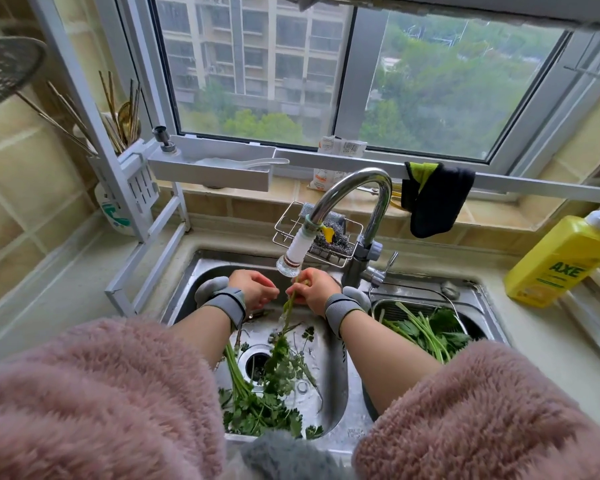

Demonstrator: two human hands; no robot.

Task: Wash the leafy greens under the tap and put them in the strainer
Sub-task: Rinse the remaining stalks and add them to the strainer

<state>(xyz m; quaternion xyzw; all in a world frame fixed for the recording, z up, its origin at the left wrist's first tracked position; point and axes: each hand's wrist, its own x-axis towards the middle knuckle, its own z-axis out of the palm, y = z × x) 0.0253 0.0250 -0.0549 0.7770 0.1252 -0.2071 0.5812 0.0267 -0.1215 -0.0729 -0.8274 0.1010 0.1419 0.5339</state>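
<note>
rinsing step in hand: the right hand (312, 289) pinches the stem end of a sprig of greens (281, 348) under the tap (291, 258), its leaves hanging into the sink (329, 407); the left hand (255, 287), fingers loosely curled, holds nothing that can be seen. more unwashed greens (253, 407) lie around the drain. the strainer (426, 304), to the right, already holds washed greens (426, 330). next, probably, the rinsed sprig must travel rightward into it.

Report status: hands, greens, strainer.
Right hand grips a sprig under the tap; left hand loosely curled, holding nothing. More greens in the sink, some in the strainer. Nothing in the way.
</note>
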